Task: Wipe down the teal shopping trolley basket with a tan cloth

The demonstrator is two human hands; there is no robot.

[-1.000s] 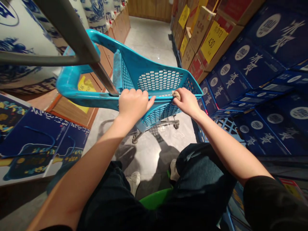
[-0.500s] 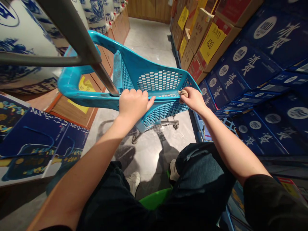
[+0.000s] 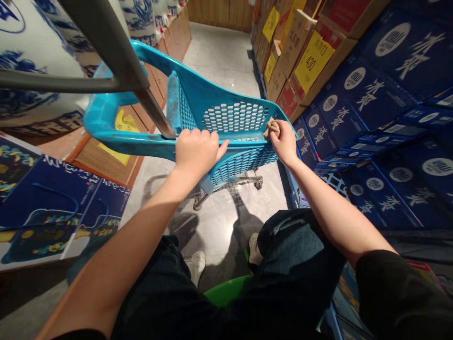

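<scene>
A blue plastic shopping cart [image 3: 230,101] with perforated sides stands crosswise in front of me, its handle end to the left. My left hand [image 3: 197,151] is closed over the near rim, thumb pointing right along it. At the cart's right end, my right hand [image 3: 283,141] pinches a crumpled beige cloth [image 3: 272,128] against the inner side near the corner. Part of the cloth is hidden by the fingers. A grey metal pole [image 3: 155,113] slants down to the cart's rim left of my left hand.
Blue cartons [image 3: 368,89] and brown boxes [image 3: 283,71] with yellow price signs are stacked on the right. Large blue-and-white jars [image 3: 28,94] and wooden boxes line the left. A green object [image 3: 228,291], partly hidden, lies between my legs.
My right hand has moved slightly up and over the rim with the cloth, now showing more of it at the inner corner. The left hand has stayed on the rim.
</scene>
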